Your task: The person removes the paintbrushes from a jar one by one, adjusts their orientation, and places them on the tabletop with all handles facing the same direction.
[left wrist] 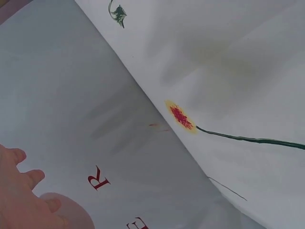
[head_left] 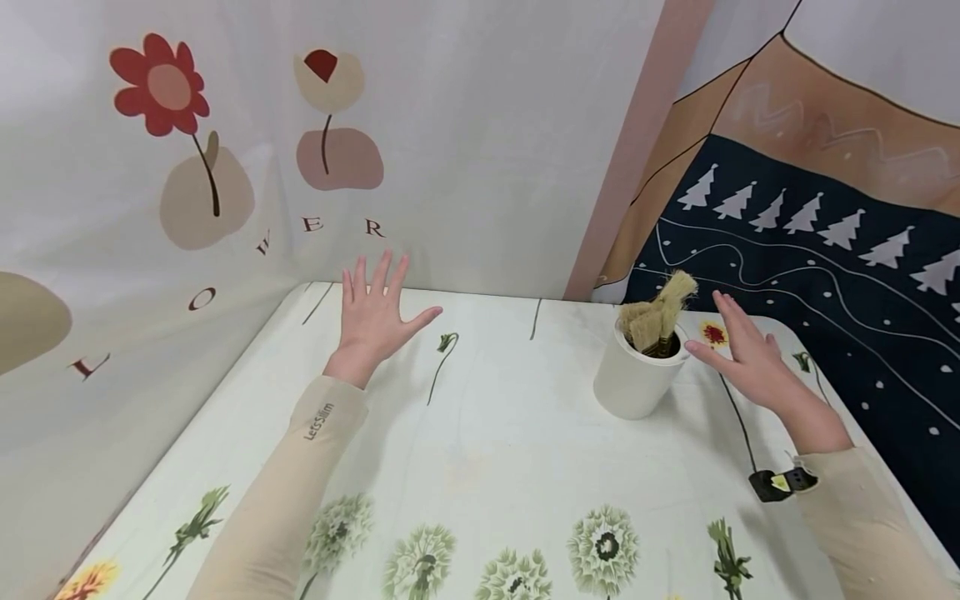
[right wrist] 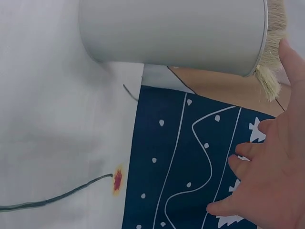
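Observation:
A white cylindrical holder [head_left: 630, 387] stands upright on the table, toward its far right. Several brushes with pale bristles [head_left: 662, 312] poke out of its top, bristle ends up; their handles are hidden inside. Just right of the holder, my right hand [head_left: 753, 358] is raised with straight fingers and the thumb pointing toward the rim; whether the thumb touches it I cannot tell. In the right wrist view, that hand [right wrist: 271, 162] holds nothing. My left hand [head_left: 372, 321] hovers over the far left of the table, fingers spread, palm down and holding nothing.
A white cloth with printed flowers covers the table [head_left: 495, 433]. Behind it hangs a pale curtain [head_left: 480, 167] with flowers and letters. A dark blue cloth [head_left: 840, 275] with white trees hangs at the right. A black strapped device [head_left: 780, 483] sits on my right wrist.

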### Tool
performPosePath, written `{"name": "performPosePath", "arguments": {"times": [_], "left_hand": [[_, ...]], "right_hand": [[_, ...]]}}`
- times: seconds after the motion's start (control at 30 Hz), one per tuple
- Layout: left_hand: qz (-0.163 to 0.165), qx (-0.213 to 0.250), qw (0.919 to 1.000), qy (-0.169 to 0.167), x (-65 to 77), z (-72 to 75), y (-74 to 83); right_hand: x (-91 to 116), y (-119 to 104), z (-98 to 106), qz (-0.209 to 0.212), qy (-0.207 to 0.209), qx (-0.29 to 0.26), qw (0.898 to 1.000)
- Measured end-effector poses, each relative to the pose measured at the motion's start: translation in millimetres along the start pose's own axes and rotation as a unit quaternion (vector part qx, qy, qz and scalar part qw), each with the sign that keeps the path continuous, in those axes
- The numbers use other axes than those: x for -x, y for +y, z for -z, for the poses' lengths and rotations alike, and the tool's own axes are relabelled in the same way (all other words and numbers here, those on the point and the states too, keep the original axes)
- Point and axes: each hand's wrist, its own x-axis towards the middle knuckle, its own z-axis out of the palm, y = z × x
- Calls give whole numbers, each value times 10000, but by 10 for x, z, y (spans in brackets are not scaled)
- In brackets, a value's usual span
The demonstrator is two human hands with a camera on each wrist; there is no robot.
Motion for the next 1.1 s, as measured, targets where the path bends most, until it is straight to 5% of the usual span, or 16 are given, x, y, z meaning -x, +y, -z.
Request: {"name": "performPosePath", "arguments": {"times": [0.3, 1.1], "left_hand": [[-30, 58, 10000, 8, 19, -39, 20], [-24, 68, 10000, -23, 71, -116, 18]], "right_hand": [[19, -60, -16, 41, -286, -648, 9975], [54, -161, -85, 359, -222, -878, 9952]]}}
